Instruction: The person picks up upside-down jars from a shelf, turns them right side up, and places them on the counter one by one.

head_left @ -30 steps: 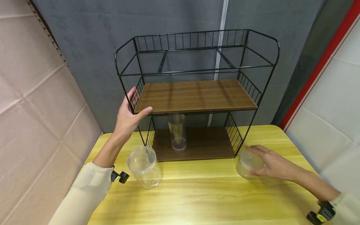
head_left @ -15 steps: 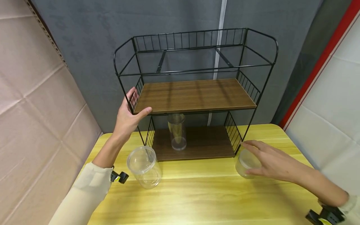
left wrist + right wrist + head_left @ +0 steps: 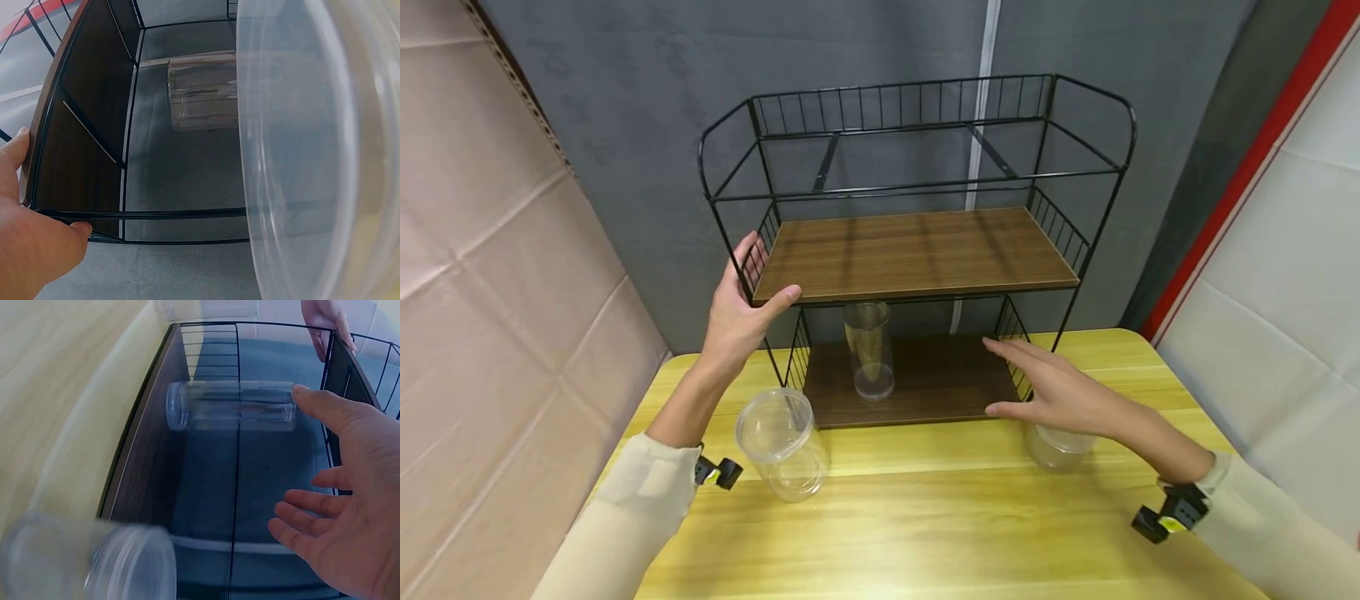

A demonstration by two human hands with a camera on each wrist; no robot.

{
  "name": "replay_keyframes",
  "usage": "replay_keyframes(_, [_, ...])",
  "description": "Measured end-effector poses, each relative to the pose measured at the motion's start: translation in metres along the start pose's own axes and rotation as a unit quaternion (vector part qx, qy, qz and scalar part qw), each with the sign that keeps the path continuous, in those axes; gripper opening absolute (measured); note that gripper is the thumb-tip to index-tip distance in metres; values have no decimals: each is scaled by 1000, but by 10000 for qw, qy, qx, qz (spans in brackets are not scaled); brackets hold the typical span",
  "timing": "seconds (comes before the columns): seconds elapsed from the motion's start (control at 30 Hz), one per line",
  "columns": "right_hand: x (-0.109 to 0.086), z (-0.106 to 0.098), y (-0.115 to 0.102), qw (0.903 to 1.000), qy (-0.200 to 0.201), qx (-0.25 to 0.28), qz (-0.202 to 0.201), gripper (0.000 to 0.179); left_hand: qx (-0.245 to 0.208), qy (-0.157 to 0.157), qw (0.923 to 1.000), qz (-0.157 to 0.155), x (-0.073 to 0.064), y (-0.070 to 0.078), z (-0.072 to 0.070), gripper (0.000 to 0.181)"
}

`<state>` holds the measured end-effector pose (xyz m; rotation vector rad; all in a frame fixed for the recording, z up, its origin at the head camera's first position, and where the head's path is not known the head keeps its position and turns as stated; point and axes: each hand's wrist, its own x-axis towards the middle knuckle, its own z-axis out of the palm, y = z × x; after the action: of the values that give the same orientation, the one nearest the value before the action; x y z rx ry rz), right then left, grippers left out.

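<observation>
A black wire rack with wood-grain shelves (image 3: 917, 254) stands at the back of the table. My left hand (image 3: 733, 321) grips its left side at the middle shelf, thumb on the board's front corner and fingers behind the side wires. A tall clear jar (image 3: 871, 358) stands upright on the lower shelf. My right hand (image 3: 1060, 392) hovers before the rack's lower right corner, fingers extended and holding nothing. Partly below that hand, a short clear jar (image 3: 1058, 452) stands on the table. A wider clear jar (image 3: 782, 446) stands near my left forearm.
The yellow wood-grain table (image 3: 880, 533) extends in front of the rack. A grey backdrop (image 3: 625, 100) hangs behind it. Pale panels flank both sides, the right panel (image 3: 1292, 275) with a red edge. The rack's top level is an open frame with two crossbars.
My right hand has come away from the short jar, leaving it on the table, and has moved left toward the rack's lower shelf. My left hand keeps its grip.
</observation>
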<state>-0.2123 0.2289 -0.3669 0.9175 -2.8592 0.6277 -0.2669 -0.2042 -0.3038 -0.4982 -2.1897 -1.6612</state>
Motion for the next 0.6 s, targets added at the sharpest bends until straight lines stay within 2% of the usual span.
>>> replay_keyframes(0.3, [39,10,-13,9988,181,426,-179,93,-50,36,10000,77,-1,-1,2,93])
replay_keyframes(0.6, [74,23,-24,9945,219,1022,-46,93,7,12,10000,83,-1,0,1,93])
